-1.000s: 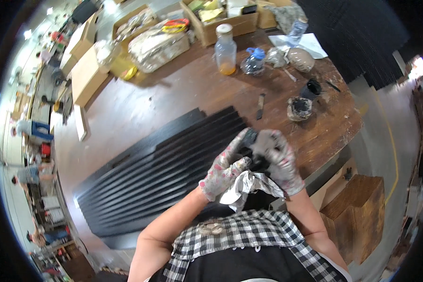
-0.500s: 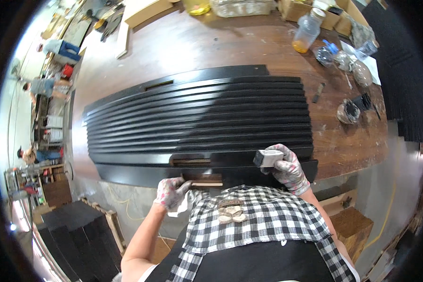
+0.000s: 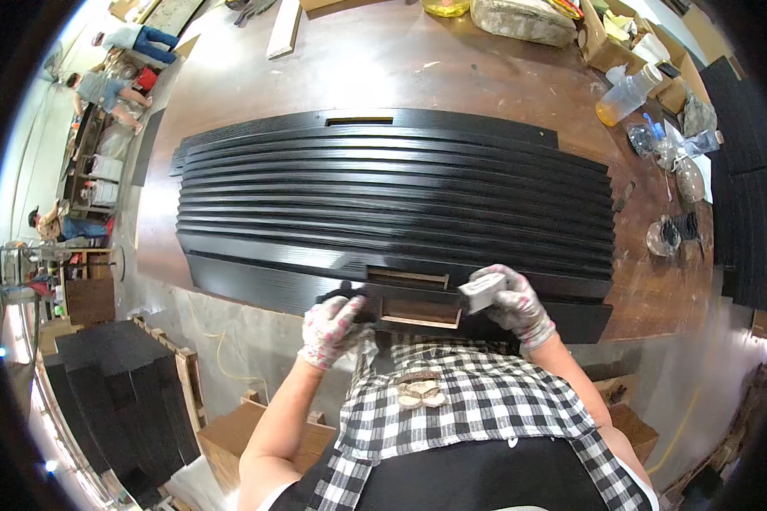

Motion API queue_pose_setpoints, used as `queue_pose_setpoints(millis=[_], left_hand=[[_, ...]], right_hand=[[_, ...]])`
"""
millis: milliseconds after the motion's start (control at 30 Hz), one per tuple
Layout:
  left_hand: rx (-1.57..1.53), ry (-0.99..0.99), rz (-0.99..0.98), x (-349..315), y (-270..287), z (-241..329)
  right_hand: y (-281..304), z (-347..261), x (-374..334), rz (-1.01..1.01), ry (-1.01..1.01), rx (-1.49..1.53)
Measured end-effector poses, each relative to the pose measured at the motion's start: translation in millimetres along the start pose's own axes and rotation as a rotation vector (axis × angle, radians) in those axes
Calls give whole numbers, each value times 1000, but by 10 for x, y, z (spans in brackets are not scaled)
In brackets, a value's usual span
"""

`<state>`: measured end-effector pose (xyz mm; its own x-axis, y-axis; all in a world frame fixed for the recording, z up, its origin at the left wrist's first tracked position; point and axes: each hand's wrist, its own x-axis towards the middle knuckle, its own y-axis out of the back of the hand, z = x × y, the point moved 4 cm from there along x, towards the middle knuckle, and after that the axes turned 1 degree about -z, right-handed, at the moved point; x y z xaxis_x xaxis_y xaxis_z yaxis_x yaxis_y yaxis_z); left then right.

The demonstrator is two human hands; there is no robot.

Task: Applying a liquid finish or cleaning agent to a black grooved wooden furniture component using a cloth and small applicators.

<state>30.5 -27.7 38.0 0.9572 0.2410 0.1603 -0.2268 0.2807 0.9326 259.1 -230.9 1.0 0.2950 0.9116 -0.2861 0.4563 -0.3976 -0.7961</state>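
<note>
Two gloved hands worked at the near edge of a long black ribbed panel (image 3: pixel 392 196), which lay flat across the brown tabletop (image 3: pixel 452 77), probably so its whole length stayed supported. The right hand (image 3: pixel 516 302) was closed around a small pale block (image 3: pixel 483 289), pressed against the panel beside a rectangular cut-out (image 3: pixel 418 308). The left hand (image 3: pixel 332 328) curled over the panel's front edge, seemingly steadying it. A plastic bottle (image 3: pixel 626 92) stood well apart at the far right.
</note>
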Motion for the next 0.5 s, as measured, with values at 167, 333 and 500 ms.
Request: queue_pose_setpoints(millis=[167,333,500], left_hand=[[124,-11,-150,-273,152,-685],[13,-2,-389,-88,249,-706],[-7,2,-385,-104,202,-789]], right_hand=[[278,34,-36,-23,255,18],[171,25,-115,125,441,23],[176,350,-519,84,411,-25]])
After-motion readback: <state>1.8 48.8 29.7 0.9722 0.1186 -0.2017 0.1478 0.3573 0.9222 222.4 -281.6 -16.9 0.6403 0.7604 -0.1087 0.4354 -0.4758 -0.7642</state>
